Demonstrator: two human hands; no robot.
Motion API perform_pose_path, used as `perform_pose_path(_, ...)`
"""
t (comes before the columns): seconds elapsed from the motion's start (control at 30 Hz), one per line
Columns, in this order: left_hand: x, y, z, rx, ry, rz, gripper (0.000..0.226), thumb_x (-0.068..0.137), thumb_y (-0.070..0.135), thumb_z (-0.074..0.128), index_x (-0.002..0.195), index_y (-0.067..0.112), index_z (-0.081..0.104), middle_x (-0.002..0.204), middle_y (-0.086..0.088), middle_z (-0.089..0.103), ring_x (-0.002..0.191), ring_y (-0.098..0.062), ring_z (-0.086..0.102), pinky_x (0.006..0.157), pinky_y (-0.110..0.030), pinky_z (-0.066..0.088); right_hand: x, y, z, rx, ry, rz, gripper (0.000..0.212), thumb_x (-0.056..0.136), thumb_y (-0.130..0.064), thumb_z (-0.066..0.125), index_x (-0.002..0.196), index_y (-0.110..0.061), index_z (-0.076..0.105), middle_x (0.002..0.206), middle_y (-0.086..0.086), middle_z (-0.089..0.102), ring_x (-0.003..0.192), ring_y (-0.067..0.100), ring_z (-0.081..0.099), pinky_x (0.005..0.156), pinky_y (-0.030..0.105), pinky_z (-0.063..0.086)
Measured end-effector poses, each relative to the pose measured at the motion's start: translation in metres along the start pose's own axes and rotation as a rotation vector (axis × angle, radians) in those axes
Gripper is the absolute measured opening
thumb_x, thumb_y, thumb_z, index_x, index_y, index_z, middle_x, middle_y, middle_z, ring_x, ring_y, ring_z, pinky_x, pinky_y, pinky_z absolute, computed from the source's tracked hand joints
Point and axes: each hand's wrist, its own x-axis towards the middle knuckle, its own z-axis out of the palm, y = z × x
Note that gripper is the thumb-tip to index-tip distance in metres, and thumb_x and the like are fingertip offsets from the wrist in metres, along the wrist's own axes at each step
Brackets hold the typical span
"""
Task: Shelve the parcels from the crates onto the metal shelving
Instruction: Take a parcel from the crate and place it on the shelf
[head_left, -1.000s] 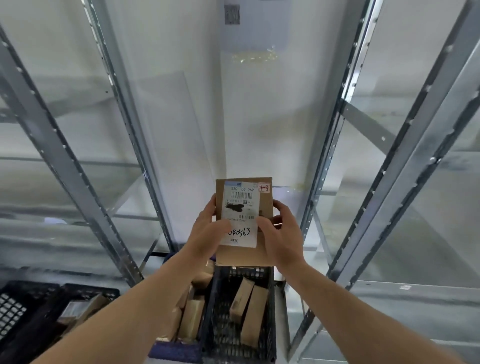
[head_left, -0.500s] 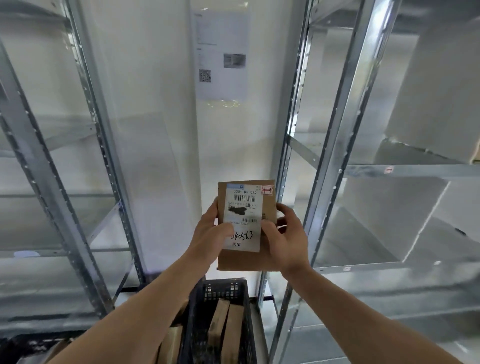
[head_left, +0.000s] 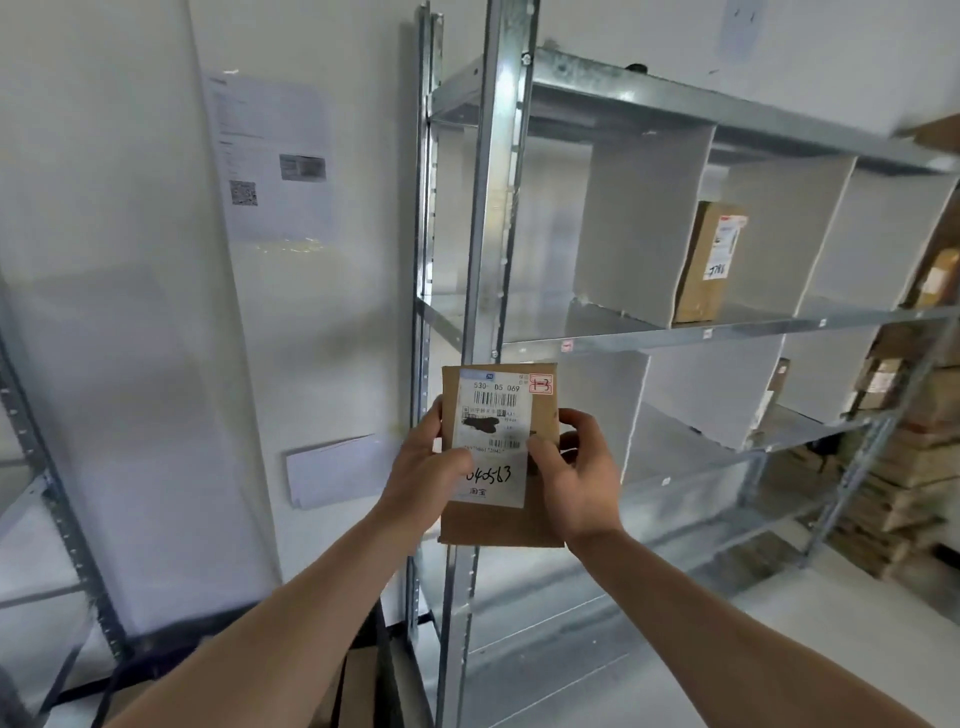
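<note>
Parcel (head_left: 501, 457) held upright, label facing viewer for reading. Left hand (head_left: 426, 475), right hand (head_left: 579, 475): fingers pinching side edges. Metal shelving (head_left: 675, 332) at 2 o'clock, likely destination.

Metal shelving (head_left: 675, 338), brown parcel (head_left: 709, 262) upright on it

I read the parcel (head_left: 500, 457) label (head_left: 491, 439): printed "530- D5 069", handwritten "040563", red stamp "1-3". Shelved box (head_left: 707, 262) label has handwritten "7786". Wall notice (head_left: 270, 158) has a QR code, text unreadable.
</note>
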Motion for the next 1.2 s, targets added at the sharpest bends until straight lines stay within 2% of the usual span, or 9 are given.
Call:
perform_pose_path(0.13, 0.013, 0.014, 0.054, 0.005, -0.08, 0.04, 0.06, 0.074, 0.015, 0.057, 0.123, 0.05, 0.055, 0.116, 0.012, 0.07, 0.111, -0.014, 0.063, 0.083, -0.03, 0.055, 0.017, 0.006, -0.055, -0.024, 0.079, 0.009, 0.052, 0.07, -0.05, 0.059, 0.12, -0.034, 0.058, 0.105, 0.0, 0.066, 0.09, 0.013, 0.068, 0.081, 0.039, 0.058)
perform_pose_path(0.2, 0.022, 0.02, 0.084, 0.012, -0.11, 0.047, 0.065, 0.069, 0.019, 0.056, 0.127, 0.049, 0.055, 0.122, 0.009, 0.067, 0.114, -0.018, 0.062, 0.087, -0.035, 0.056, 0.028, 0.01, -0.083, -0.026, 0.112, 0.011, 0.053, 0.07, -0.05, 0.059, 0.121, -0.034, 0.057, 0.106, 0.0, 0.067, 0.089, 0.013, 0.068, 0.082, 0.041, 0.059)
perform_pose_path(0.37, 0.056, 0.035, 0.165, 0.016, -0.145, 0.066, 0.066, 0.063, 0.021, 0.055, 0.113, 0.064, 0.057, 0.125, 0.005, 0.066, 0.114, -0.021, 0.063, 0.095, -0.048, 0.055, 0.065, 0.021, -0.158, -0.021, 0.188, 0.001, 0.053, 0.071, -0.048, 0.06, 0.122, -0.032, 0.057, 0.104, -0.003, 0.069, 0.09, 0.014, 0.069, 0.082, 0.045, 0.06)
perform_pose_path(0.53, 0.092, 0.056, 0.254, 0.029, -0.19, 0.124, 0.063, 0.061, 0.017, 0.053, 0.111, 0.054, 0.062, 0.112, 0.013, 0.073, 0.107, -0.019, 0.068, 0.094, -0.046, 0.056, 0.119, 0.037, -0.237, -0.039, 0.246, -0.02, 0.05, 0.072, -0.049, 0.057, 0.12, -0.035, 0.058, 0.108, -0.003, 0.068, 0.092, 0.012, 0.068, 0.083, 0.041, 0.058)
perform_pose_path(0.73, 0.134, 0.075, 0.354, 0.048, -0.194, 0.159, 0.062, 0.06, 0.019, 0.052, 0.108, 0.058, 0.062, 0.111, 0.016, 0.072, 0.103, -0.016, 0.068, 0.092, -0.042, 0.056, 0.176, 0.052, -0.325, -0.026, 0.27, -0.043, 0.045, 0.072, -0.048, 0.057, 0.115, -0.035, 0.058, 0.101, -0.005, 0.069, 0.092, 0.014, 0.067, 0.076, 0.033, 0.054)
perform_pose_path(0.87, 0.161, 0.08, 0.418, 0.062, -0.208, 0.17, 0.071, 0.062, 0.022, 0.05, 0.129, 0.04, 0.06, 0.123, 0.006, 0.068, 0.11, -0.021, 0.065, 0.093, -0.041, 0.056, 0.209, 0.066, -0.382, -0.05, 0.291, -0.058, 0.043, 0.071, -0.048, 0.058, 0.113, -0.036, 0.056, 0.102, -0.006, 0.068, 0.091, 0.012, 0.066, 0.075, 0.033, 0.053)
perform_pose_path(0.93, 0.175, 0.08, 0.448, 0.071, -0.237, 0.181, 0.073, 0.062, 0.023, 0.05, 0.133, 0.039, 0.057, 0.125, 0.006, 0.067, 0.11, -0.02, 0.065, 0.092, -0.04, 0.056, 0.224, 0.075, -0.408, -0.076, 0.31, -0.055, 0.045, 0.071, -0.049, 0.058, 0.114, -0.036, 0.056, 0.102, -0.006, 0.068, 0.09, 0.011, 0.066, 0.072, 0.03, 0.051)
perform_pose_path(1.03, 0.202, 0.081, 0.493, 0.069, -0.276, 0.191, 0.074, 0.062, 0.022, 0.051, 0.133, 0.044, 0.056, 0.124, 0.009, 0.069, 0.107, -0.018, 0.066, 0.092, -0.04, 0.056, 0.252, 0.087, -0.444, -0.098, 0.357, -0.045, 0.044, 0.07, -0.047, 0.058, 0.113, -0.036, 0.056, 0.099, -0.008, 0.068, 0.089, 0.01, 0.066, 0.071, 0.03, 0.051)
perform_pose_path(1.2, 0.261, 0.071, 0.566, 0.043, -0.351, 0.204, 0.069, 0.06, 0.025, 0.052, 0.115, 0.066, 0.056, 0.125, 0.009, 0.066, 0.109, -0.017, 0.065, 0.097, -0.048, 0.053, 0.303, 0.115, -0.495, -0.123, 0.435, -0.032, 0.033, 0.079, -0.039, 0.064, 0.111, -0.032, 0.058, 0.096, -0.008, 0.068, 0.086, 0.008, 0.065, 0.063, 0.023, 0.045)
